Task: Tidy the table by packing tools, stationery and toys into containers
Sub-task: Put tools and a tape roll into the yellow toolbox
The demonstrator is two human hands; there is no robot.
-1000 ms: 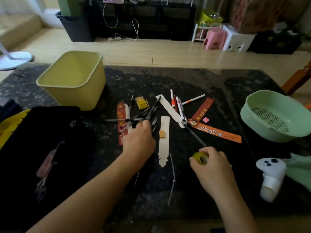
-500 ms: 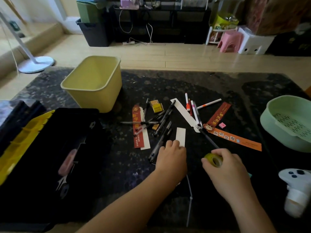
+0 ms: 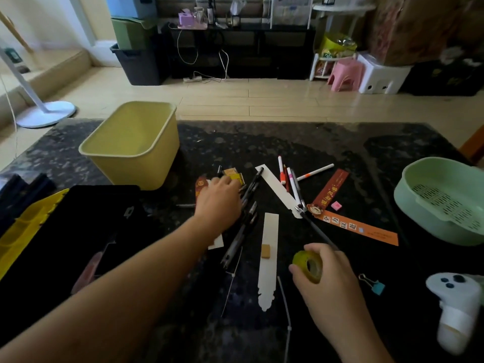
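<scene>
Now the left hand (image 3: 218,203) is over the dark pens (image 3: 248,203) in the middle of the table (image 3: 327,142). Its fingers (image 3: 231,182) are close together and bent down, with the pens just beside them at 3 o'clock. Whether they pinch a pen cannot be told. The right hand (image 3: 330,284) curls thumb and fingers round the tape (image 3: 309,265), at 5 o'clock from the pens. The bin (image 3: 136,148) stands at 11 o'clock from the left hand, and the basket (image 3: 419,205) at 2 o'clock from the right.
</scene>
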